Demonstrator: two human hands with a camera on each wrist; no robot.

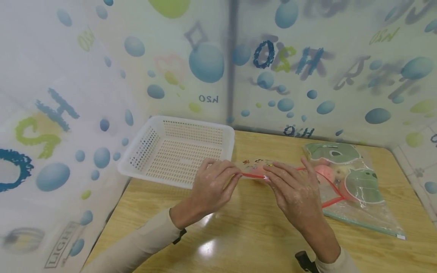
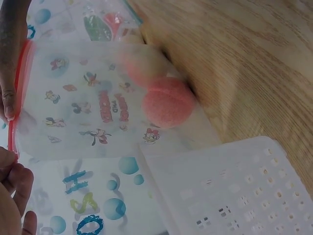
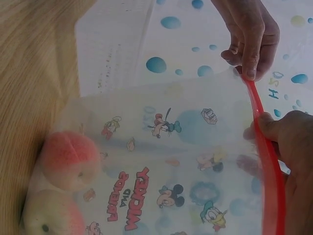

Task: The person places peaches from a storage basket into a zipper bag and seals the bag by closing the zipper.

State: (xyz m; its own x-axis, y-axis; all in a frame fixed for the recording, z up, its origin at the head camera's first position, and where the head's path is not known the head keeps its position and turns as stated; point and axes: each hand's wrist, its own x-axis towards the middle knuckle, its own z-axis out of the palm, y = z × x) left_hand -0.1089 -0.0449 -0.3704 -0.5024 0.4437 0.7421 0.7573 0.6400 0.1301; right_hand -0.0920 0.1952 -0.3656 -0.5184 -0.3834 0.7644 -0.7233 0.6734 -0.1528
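Note:
A clear zip bag with cartoon prints and a red zip strip hangs between my hands, its zip edge raised towards me. Inside, at the bottom, lie two pink and pale peaches, close to the wooden table. My left hand pinches one end of the red strip between thumb and fingers. Farther along, my right hand holds the strip with its thumb on one side and fingers behind, as the right wrist view shows. A small white slider sits at the right thumb.
A white plastic basket with slotted sides stands at the back left. At the right, a second clear bag with green dinosaur prints lies on the table, holding several round fruits. Walls with blue bubble prints rise behind and at the left.

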